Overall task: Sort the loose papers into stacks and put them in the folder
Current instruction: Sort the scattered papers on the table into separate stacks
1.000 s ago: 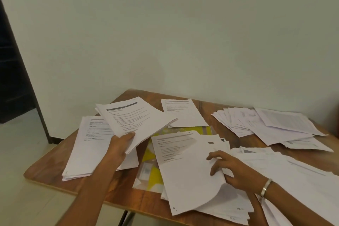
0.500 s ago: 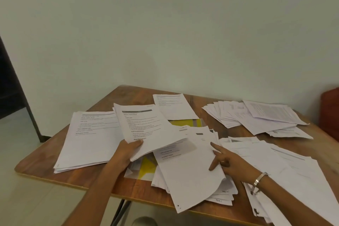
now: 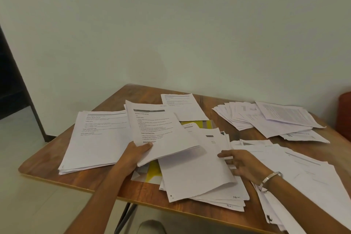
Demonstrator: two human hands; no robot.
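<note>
Brown wood-grain table: smooth, faint sheen, pale edge band. White printed paper sheets: matt, thin, some curling. Yellow-and-grey folder at the table's centre: glossy, plastic-looking. Silver metal bangle: polished. Wall: matt paint.

- The left hand reaches in from the table's near edge, forearm bare, thumb on top of a printed sheet and fingers beneath, pinching it.
- The right hand, with a metal bangle at the wrist, lies with fingers straight and spread, pointing left, fingertips touching the middle pile of papers.
</note>
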